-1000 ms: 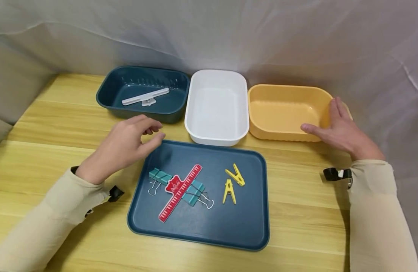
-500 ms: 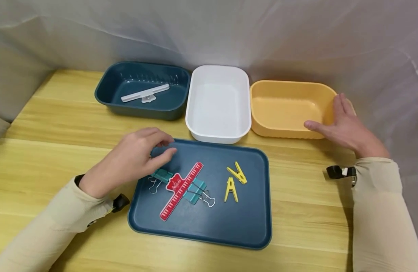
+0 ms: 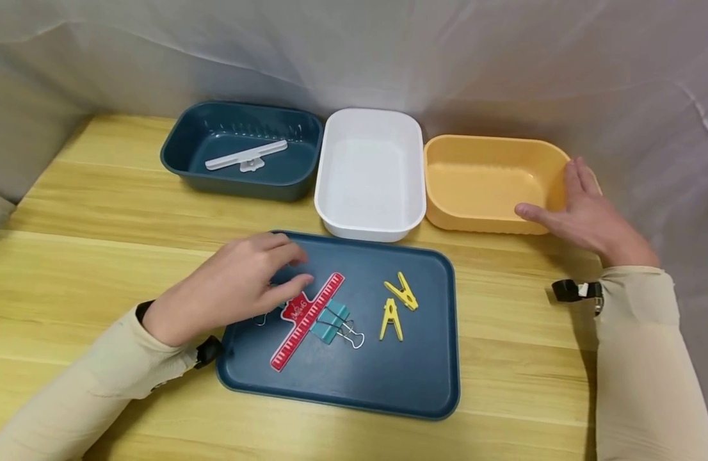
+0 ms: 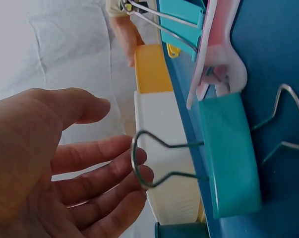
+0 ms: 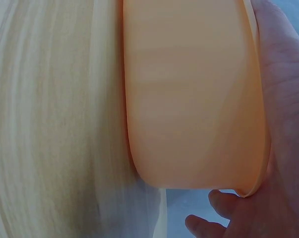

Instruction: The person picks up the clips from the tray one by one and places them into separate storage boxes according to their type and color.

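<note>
My left hand [image 3: 233,282] hovers over the left part of the dark blue tray [image 3: 400,390], fingers loosely bent and holding nothing. In the left wrist view, the wire handle of a teal binder clip [image 4: 231,158] overlaps its fingertips. From the head, that hand mostly hides this clip. Just beyond its thumb lies a red ruler-shaped clip [image 3: 305,323], with a second teal binder clip [image 3: 331,322] beside it. My right hand [image 3: 590,221] rests on the right end of the yellow bin [image 3: 481,224], thumb along the near rim and fingers extended at the end.
Two yellow clothespins [image 3: 391,320] lie on the tray's right half. Behind the tray, a white bin [image 3: 371,230] stands between the yellow bin and a dark teal bin [image 3: 244,186], which contains a white clip [image 3: 247,155]. A pale curtain [image 3: 365,51] hangs behind the bins.
My left hand has moved right and down, from the tray's upper left edge to over the left binder clip. The right hand stays on the yellow bin.
</note>
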`<state>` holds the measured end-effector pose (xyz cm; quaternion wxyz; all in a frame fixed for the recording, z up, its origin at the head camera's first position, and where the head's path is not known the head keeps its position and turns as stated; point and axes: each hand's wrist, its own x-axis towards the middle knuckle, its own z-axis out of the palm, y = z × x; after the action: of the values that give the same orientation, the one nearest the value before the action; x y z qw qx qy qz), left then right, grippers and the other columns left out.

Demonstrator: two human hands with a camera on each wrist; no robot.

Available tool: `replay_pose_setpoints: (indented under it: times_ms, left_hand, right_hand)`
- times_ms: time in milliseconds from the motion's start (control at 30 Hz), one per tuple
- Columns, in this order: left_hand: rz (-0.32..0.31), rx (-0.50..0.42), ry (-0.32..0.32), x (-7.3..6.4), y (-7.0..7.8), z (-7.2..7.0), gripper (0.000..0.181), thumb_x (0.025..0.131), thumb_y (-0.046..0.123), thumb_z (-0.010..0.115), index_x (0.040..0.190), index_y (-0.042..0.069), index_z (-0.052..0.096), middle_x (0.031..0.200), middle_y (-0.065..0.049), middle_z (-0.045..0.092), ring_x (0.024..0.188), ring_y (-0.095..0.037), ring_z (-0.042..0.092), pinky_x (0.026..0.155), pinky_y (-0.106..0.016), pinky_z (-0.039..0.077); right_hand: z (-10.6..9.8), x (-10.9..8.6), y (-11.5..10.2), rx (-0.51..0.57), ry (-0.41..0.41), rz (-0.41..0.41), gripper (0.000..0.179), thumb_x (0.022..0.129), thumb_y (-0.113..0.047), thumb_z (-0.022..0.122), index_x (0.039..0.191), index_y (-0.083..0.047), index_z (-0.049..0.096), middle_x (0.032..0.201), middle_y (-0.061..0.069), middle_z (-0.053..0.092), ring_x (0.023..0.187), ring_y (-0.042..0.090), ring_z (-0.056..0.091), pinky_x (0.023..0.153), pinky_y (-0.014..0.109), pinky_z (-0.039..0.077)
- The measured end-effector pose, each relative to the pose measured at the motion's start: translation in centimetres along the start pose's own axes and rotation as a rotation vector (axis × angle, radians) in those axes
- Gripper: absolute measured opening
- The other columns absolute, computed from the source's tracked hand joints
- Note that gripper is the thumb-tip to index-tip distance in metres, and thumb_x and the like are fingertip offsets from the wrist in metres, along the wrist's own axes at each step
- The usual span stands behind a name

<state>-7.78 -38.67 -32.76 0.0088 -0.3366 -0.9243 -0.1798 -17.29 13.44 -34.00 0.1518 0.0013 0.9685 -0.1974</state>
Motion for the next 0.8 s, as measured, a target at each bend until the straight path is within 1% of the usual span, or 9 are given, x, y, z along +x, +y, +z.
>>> replay_pose_setpoints:
  times_ms: [233, 333, 433, 567, 667, 800]
  left_hand:
    - [0.038, 0.013, -0.039, -0.3, 0.6, 0.4, 0.031, 0.091, 0.036, 0.078, 0.108, 0.01, 0.077, 0.097, -0.002, 0.074, 0.083, -0.012, 0.068, 0.071, -0.029, 0.061]
    - [0.052, 0.005, -0.061, -0.4, 0.9, 0.5, 0.028, 0.093, 0.035, 0.077, 0.106, 0.01, 0.077, 0.094, -0.001, 0.074, 0.079, -0.01, 0.066, 0.07, -0.028, 0.06]
    - [0.055, -0.003, -0.099, -0.4, 1.1, 0.6, 0.025, 0.093, 0.035, 0.077, 0.102, 0.011, 0.077, 0.089, 0.0, 0.073, 0.072, -0.006, 0.061, 0.065, -0.023, 0.056]
    - [0.054, -0.004, -0.164, -0.5, 1.4, 0.7, 0.025, 0.092, 0.037, 0.077, 0.097, 0.012, 0.076, 0.078, 0.004, 0.067, 0.062, -0.003, 0.052, 0.057, -0.017, 0.047]
    - [0.052, 0.002, -0.204, -0.6, 1.7, 0.8, 0.026, 0.092, 0.039, 0.077, 0.094, 0.013, 0.074, 0.07, 0.006, 0.06, 0.059, -0.003, 0.047, 0.054, -0.016, 0.041]
    - [0.053, 0.004, -0.241, -0.8, 2.0, 0.8, 0.027, 0.092, 0.041, 0.077, 0.085, 0.016, 0.071, 0.065, 0.009, 0.052, 0.057, -0.002, 0.044, 0.051, -0.016, 0.038]
  right_hand:
    - [0.0, 0.0, 0.0, -0.013, -0.016, 0.014, 0.117, 0.097, -0.07, 0.051, 0.155, -0.013, -0.033, 0.162, 0.003, -0.043, 0.153, 0.046, -0.031, 0.118, 0.08, 0.002]
    - [-0.1, 0.0, 0.0, -0.01, -0.022, 0.014, 0.116, 0.097, -0.069, 0.05, 0.155, -0.014, -0.033, 0.162, 0.003, -0.043, 0.153, 0.047, -0.031, 0.118, 0.079, 0.001]
    - [-0.1, 0.0, -0.1, -0.01, -0.028, 0.013, 0.115, 0.097, -0.069, 0.05, 0.155, -0.015, -0.034, 0.161, 0.002, -0.044, 0.152, 0.048, -0.031, 0.117, 0.08, 0.001]
    - [-0.2, 0.0, -0.1, -0.014, -0.024, 0.011, 0.115, 0.098, -0.069, 0.05, 0.155, -0.014, -0.033, 0.162, 0.003, -0.044, 0.153, 0.048, -0.03, 0.117, 0.08, 0.001]
    - [-0.1, 0.0, -0.1, -0.018, -0.019, 0.006, 0.114, 0.098, -0.068, 0.05, 0.155, -0.013, -0.032, 0.162, 0.004, -0.043, 0.153, 0.049, -0.03, 0.118, 0.08, 0.001]
    - [0.0, 0.0, 0.0, -0.02, -0.014, 0.002, 0.114, 0.098, -0.068, 0.05, 0.156, -0.012, -0.031, 0.162, 0.005, -0.042, 0.153, 0.049, -0.029, 0.118, 0.079, 0.001]
